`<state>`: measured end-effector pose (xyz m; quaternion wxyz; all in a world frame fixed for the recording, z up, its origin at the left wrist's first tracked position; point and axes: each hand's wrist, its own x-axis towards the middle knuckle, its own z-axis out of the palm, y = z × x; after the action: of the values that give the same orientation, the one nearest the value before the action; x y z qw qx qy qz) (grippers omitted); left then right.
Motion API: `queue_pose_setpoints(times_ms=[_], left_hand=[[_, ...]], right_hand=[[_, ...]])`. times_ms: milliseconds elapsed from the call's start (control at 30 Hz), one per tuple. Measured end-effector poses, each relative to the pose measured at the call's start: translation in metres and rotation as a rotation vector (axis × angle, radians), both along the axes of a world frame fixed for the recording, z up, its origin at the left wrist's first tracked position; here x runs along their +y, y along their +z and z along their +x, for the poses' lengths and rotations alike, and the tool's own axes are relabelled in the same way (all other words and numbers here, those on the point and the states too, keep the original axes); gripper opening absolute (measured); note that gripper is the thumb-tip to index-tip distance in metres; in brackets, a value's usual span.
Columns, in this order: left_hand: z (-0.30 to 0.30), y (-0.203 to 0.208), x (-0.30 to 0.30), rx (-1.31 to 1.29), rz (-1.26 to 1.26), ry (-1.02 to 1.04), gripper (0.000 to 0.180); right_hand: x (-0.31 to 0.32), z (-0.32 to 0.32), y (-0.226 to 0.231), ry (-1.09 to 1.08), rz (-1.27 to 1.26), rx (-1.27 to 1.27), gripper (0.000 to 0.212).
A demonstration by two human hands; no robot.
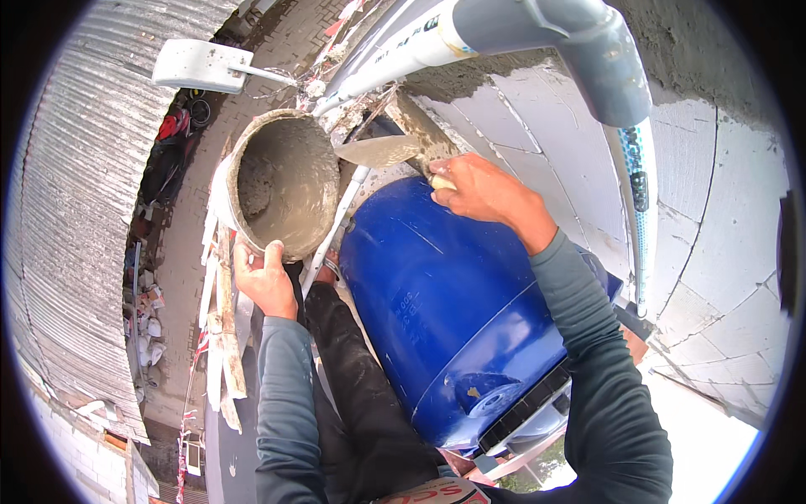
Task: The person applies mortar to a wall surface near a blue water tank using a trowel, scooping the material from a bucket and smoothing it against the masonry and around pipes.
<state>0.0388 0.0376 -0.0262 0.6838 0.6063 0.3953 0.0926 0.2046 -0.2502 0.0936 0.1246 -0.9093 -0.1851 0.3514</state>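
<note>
My left hand grips the near rim of a mortar-crusted bucket, thumb over the edge. The bucket is tilted with its mouth facing me. Grey wet mortar coats the inside and lies at the bottom. In my right hand is a trowel, its pale handle wrapped by my fingers. The trowel's mortar-smeared blade points left, close to the bucket's right rim. Below my right hand lies a big blue plastic drum, on its side between my legs and the wall.
A grey and white pipe arches overhead at the upper right. Behind the drum stands a light block wall, partly plastered. Wooden strips run along the left edge, with a drop to a paved lane. A corrugated roof lies beyond.
</note>
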Motion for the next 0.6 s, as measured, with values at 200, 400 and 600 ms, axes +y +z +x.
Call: queue_pose_setpoints(times_ms=[200,400,600], left_hand=[[-0.006,-0.004,-0.001,0.049,0.139,-0.069,0.037],[-0.013,-0.007,-0.004,0.052,0.196,-0.246,0.067],[-0.024,-0.002,-0.005,0.025,0.171,-0.285,0.074]], right_hand=[[0.092,-0.024,-0.105,0.246,-0.097,-0.486,0.024],[0.118,-0.055,-0.119,0.510,-0.191,-0.570,0.022],[0.106,-0.054,-0.123,0.596,0.110,-0.275,0.028]])
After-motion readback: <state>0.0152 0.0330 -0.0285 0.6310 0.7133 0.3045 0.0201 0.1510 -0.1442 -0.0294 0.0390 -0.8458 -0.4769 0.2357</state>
